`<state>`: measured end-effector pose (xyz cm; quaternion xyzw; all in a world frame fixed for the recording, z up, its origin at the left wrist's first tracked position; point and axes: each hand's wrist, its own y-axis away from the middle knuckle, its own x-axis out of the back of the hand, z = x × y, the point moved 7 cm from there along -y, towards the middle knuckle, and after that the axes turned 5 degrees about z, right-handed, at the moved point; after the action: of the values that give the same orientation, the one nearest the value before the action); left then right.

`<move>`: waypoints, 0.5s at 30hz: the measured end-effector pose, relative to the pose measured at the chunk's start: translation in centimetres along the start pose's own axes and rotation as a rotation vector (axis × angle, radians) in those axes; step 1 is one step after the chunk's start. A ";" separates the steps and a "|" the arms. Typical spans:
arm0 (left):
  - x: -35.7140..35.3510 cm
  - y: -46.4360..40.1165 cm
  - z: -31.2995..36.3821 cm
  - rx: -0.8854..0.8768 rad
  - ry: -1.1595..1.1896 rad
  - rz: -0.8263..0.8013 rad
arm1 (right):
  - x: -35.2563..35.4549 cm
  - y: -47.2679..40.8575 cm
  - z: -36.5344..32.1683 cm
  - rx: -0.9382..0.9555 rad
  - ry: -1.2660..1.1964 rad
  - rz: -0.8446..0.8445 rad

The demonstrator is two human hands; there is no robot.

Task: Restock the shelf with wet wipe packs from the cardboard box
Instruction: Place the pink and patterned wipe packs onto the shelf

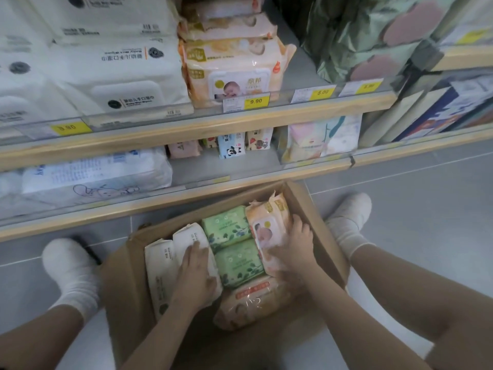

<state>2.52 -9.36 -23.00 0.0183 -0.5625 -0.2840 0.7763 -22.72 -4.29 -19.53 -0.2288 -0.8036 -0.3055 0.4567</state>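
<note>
An open cardboard box (125,284) sits on the floor between my legs, below the shelves. Inside lie white wet wipe packs (162,260) on the left, two green packs (226,228) in the middle, orange baby-picture packs (266,225) on the right and another orange bundle (253,300) at the near side. My left hand (196,268) lies on a white pack with fingers wrapped over it. My right hand (293,241) grips the orange pack on the right. On the upper shelf (213,129) stand matching white packs (120,76) and a stack of orange packs (234,68).
A lower shelf (186,193) holds a large white pack (93,174), small wipe packs (232,145) at the back and pastel packs (320,140). Free space lies to the right of the orange stack on the upper shelf. My socked feet (69,268) flank the box on grey floor tiles.
</note>
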 end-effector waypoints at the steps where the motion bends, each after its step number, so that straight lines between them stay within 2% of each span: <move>1: -0.1 0.0 0.0 0.001 -0.002 0.001 | 0.1 0.0 -0.3 0.005 0.017 -0.014; 3: -0.1 -0.1 -0.2 0.001 -0.011 -0.005 | -0.2 -0.2 -0.4 -0.015 0.018 -0.078; 7: -0.1 -0.1 -0.1 -0.004 0.014 -0.021 | -0.5 0.2 -0.5 -0.010 -0.040 -0.067; 11: 0.3 0.0 0.1 -0.020 0.027 -0.039 | -1.1 0.7 -1.5 0.018 -0.074 -0.166; 15: 0.5 0.5 1.4 -0.106 0.007 -0.049 | 0.6 0.2 -2.0 0.060 -0.097 -0.163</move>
<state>1.61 -8.79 -21.95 -0.0082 -0.5435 -0.3324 0.7708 -21.68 -5.46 -18.12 -0.1636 -0.8495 -0.3060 0.3974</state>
